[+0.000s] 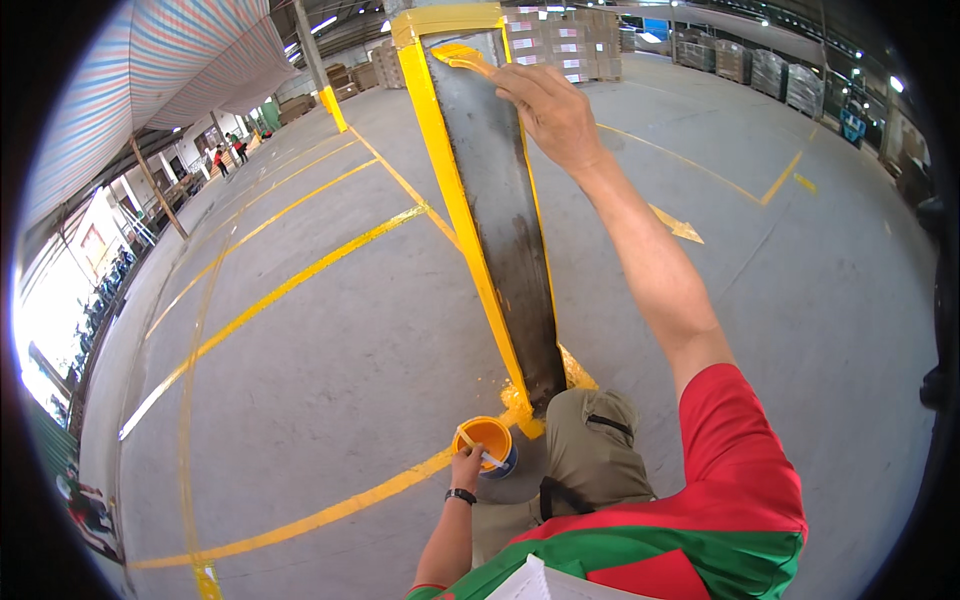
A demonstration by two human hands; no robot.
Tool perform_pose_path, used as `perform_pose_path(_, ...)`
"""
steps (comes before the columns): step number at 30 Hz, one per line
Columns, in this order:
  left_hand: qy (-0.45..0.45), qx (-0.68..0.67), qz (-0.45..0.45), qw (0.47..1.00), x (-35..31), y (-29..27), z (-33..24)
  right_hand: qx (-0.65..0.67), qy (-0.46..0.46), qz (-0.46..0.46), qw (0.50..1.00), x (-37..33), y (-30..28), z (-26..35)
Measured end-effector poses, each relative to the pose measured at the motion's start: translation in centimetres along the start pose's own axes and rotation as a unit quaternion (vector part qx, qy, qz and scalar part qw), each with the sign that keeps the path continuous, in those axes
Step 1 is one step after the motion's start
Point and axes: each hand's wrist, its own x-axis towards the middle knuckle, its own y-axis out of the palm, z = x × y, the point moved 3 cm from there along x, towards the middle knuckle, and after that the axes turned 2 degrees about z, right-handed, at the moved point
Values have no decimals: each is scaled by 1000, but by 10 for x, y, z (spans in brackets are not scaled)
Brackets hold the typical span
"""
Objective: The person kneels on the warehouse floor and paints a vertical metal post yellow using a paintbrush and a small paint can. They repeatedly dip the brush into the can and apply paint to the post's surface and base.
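Note:
A steel column stands before me, its yellow-painted edges framing a grey face that darkens toward the base. My right hand is raised at its upper end, fingers closed round a paintbrush. Yellow paint covers the brush's bristles, which rest against the grey face just below the yellow top band. Low down by the column's foot, my left hand grips the near rim of a paint bucket with orange-yellow paint inside. A pale strip crosses the bucket's mouth; whether it is a handle or a stick, I cannot tell.
Yellow paint splotches surround the column's foot. Yellow lines mark the grey floor. Stacked cartons stand behind the column, with wrapped pallets at the far right. People are at the far left; a striped sheet hangs above.

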Motion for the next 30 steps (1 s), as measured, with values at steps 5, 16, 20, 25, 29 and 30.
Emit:
perform_pose_path(5, -20, -2, 3, 1000, 2, 1, 5, 6, 6, 7, 1000, 0, 0, -4)
perform_pose_path(16, -5, -38, -63, 997, -3, 2, 5, 34, 17, -17, 999, -18, 5, -13)
perform_pose_path(20, -15, -34, -90, 995, -7, 10, 2, 40, -14, -38, 998, -17, 10, -18)
perform_pose_path(25, 14, -71, -102, 992, -12, 19, -4, 48, -23, -52, 997, -10, 14, -25)
perform_pose_path(29, 29, -53, -107, 992, -12, 20, -7, 59, -29, -61, 996, -5, 14, -33)
perform_pose_path(30, 26, -51, -108, 992, -11, 20, -7, 60, -30, -58, 996, -4, 15, -34)
